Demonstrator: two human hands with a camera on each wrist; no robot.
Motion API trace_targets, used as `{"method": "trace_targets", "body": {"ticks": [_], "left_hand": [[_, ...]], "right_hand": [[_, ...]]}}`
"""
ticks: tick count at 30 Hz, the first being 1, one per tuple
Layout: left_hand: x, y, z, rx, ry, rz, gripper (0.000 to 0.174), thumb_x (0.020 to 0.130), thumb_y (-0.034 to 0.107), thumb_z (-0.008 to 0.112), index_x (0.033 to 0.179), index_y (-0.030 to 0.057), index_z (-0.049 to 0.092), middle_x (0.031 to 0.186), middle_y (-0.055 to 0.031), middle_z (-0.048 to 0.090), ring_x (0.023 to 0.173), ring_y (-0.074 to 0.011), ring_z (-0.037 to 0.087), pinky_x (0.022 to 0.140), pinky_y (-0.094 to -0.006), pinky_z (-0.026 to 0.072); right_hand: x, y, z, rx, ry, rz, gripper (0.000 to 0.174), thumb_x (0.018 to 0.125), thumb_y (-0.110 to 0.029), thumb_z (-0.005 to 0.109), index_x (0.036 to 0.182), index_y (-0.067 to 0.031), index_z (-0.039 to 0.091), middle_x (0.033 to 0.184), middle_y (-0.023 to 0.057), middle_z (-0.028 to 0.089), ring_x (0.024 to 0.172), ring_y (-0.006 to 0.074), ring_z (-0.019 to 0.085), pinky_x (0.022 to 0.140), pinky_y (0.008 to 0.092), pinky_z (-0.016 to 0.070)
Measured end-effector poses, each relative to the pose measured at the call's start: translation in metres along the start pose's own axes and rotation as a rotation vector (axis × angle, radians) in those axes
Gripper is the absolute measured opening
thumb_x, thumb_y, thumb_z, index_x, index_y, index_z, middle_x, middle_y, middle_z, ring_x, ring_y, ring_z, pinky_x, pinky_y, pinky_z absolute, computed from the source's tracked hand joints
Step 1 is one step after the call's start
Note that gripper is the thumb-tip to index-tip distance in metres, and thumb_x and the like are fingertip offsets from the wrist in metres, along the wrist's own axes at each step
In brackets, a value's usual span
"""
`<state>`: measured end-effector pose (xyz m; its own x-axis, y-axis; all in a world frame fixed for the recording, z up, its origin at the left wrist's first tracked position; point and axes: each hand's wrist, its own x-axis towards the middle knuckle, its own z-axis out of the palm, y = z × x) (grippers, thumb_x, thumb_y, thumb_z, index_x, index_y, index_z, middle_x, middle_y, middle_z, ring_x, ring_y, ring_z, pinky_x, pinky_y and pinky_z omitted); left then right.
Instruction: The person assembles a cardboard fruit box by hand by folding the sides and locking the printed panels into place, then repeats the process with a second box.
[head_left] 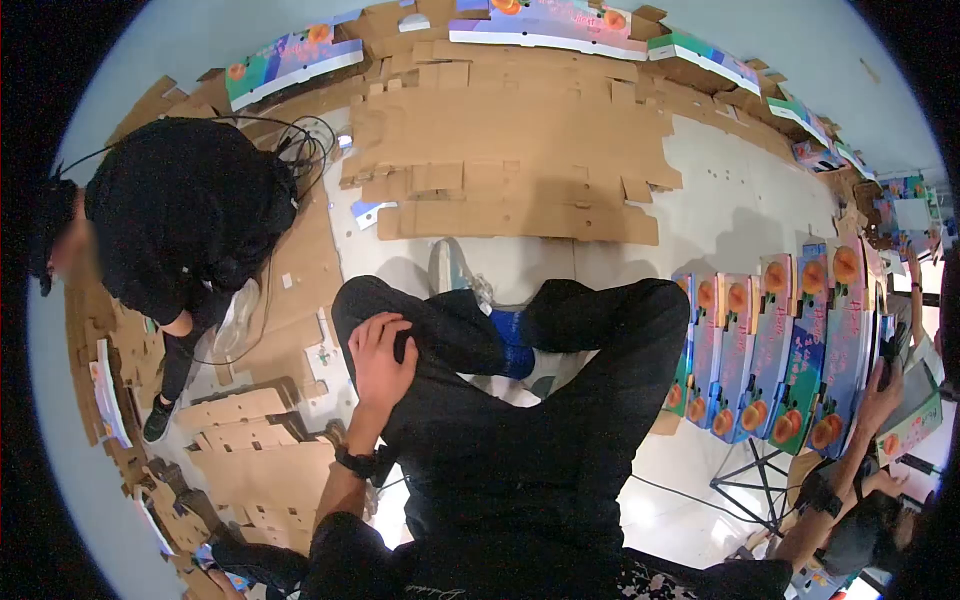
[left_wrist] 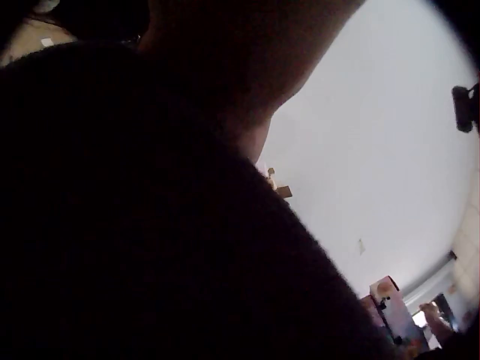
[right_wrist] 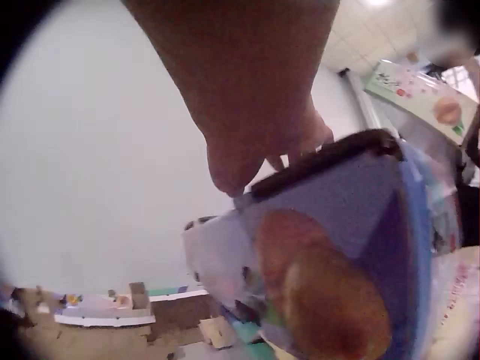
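My left hand [head_left: 380, 362] rests on my bent left leg [head_left: 430, 345], fingers laid over the dark trousers. In the left wrist view dark cloth [left_wrist: 172, 240] fills most of the picture and hides the fingers. Out to the far right, my right hand [head_left: 880, 398] holds a dark, flat object [right_wrist: 326, 163] at the top edge of a peach-printed box [right_wrist: 360, 199]. The thumb is on the near side and the fingers on the far side; blur leaves me unable to tell what the object is. Several printed boxes [head_left: 785, 340] stand in a row beside that hand.
Flattened cardboard [head_left: 510, 130] covers the floor ahead, with more cardboard [head_left: 260, 470] at left. Another person in black [head_left: 190, 210] bends over at the left, near black cables [head_left: 310, 150]. A black folding stand [head_left: 755, 480] is below the boxes. Printed cartons [head_left: 545, 25] line the wall.
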<state>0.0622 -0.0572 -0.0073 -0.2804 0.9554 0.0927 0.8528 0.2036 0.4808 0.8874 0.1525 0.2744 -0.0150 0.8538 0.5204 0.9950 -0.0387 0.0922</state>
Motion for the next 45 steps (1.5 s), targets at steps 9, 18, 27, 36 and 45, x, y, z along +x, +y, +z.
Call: {"method": "trace_targets", "body": {"ticks": [9, 18, 27, 36, 45], "left_hand": [[0.034, -0.021, 0.015, 0.013, 0.049, -0.104, 0.019, 0.082, 0.015, 0.066, 0.101, 0.0130, 0.068, 0.117, -0.0028, 0.063, 0.119, -0.0255, 0.053, 0.097, -0.0423, 0.0380], [0.033, -0.026, 0.021, 0.031, 0.093, -0.120, 0.012, 0.080, 0.014, 0.065, 0.091, 0.0149, 0.066, 0.109, -0.0020, 0.063, 0.116, -0.0256, 0.054, 0.095, -0.0418, 0.0390], [0.040, -0.038, 0.027, -0.011, 0.096, -0.123, 0.010, 0.078, 0.014, 0.065, 0.088, 0.0137, 0.067, 0.106, -0.0013, 0.063, 0.114, -0.0241, 0.054, 0.092, -0.0410, 0.0391], [0.050, -0.033, 0.027, -0.053, 0.039, -0.129, 0.010, 0.079, 0.016, 0.065, 0.088, 0.0130, 0.066, 0.107, -0.0038, 0.062, 0.113, -0.0258, 0.053, 0.091, -0.0420, 0.0394], [0.039, -0.055, 0.020, -0.132, 0.055, -0.022, 0.012, 0.080, 0.012, 0.065, 0.092, 0.0130, 0.065, 0.110, -0.0024, 0.066, 0.119, -0.0242, 0.056, 0.091, -0.0415, 0.0400]], "right_hand": [[-0.034, -0.365, 0.008, 1.000, -0.336, -0.034, 0.014, 0.097, -0.005, 0.057, 0.107, 0.0006, 0.065, 0.103, 0.0079, 0.065, 0.094, 0.0156, 0.062, 0.087, 0.0289, 0.0502], [-0.147, -0.622, 0.315, 1.546, -1.488, 0.844, 0.062, 0.094, -0.030, 0.065, 0.140, 0.0025, 0.039, 0.124, 0.0190, 0.058, 0.109, 0.0285, 0.061, 0.094, 0.0385, 0.0527], [-0.154, -0.690, 0.357, 1.787, -1.057, 1.847, 0.094, 0.085, -0.031, 0.073, 0.150, 0.0057, 0.016, 0.132, 0.0213, 0.044, 0.112, 0.0337, 0.055, 0.093, 0.0463, 0.0533], [-0.140, -0.702, 0.390, 1.958, -1.179, 1.418, 0.046, 0.095, -0.033, 0.064, 0.130, -0.0073, 0.048, 0.105, 0.0118, 0.056, 0.090, 0.0254, 0.062, 0.076, 0.0408, 0.0584], [-0.064, -0.708, 0.359, 2.068, -0.952, 1.098, 0.018, 0.100, -0.015, 0.056, 0.115, -0.0048, 0.058, 0.113, 0.0106, 0.063, 0.096, 0.0257, 0.066, 0.082, 0.0415, 0.0605]]}}
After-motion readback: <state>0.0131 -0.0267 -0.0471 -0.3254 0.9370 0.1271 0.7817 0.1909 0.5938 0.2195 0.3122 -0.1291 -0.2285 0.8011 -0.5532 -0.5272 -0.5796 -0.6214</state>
